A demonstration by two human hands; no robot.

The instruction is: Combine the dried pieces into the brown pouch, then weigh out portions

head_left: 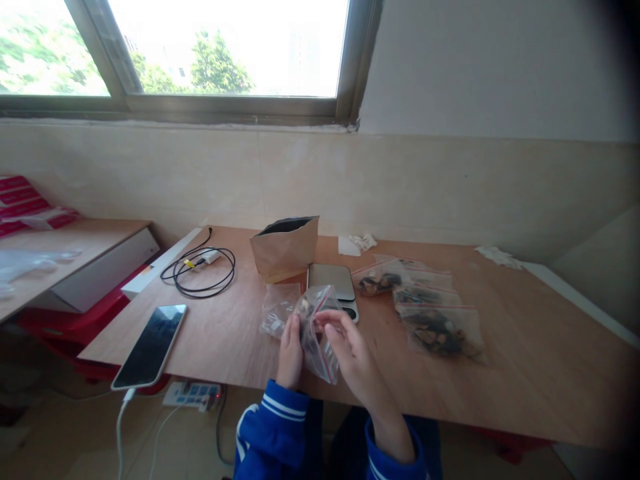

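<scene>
Over the front edge of the table, a clear zip-lock bag (315, 343) with a red seal line is tilted between my hands. My left hand (291, 347) grips its left side, thumb on top. At the bag's red-lined mouth, my right hand (350, 350) has its fingers curled and closed on the edge; the fingertips are partly hidden. Another clear bag (280, 310) with small white packets lies just beyond my left hand. Behind the held bag sits a small kitchen scale (333, 281), its front partly covered. A brown paper pouch (285, 250) stands with its top open beside the scale.
Several zip-lock bags of dark dried pieces (440, 330) lie on the right. A phone (150, 347) on a charging cable rests at the left edge, near a coiled black cable (200, 283). Crumpled white tissue (364, 241) lies by the wall. A power strip (193, 395) is below.
</scene>
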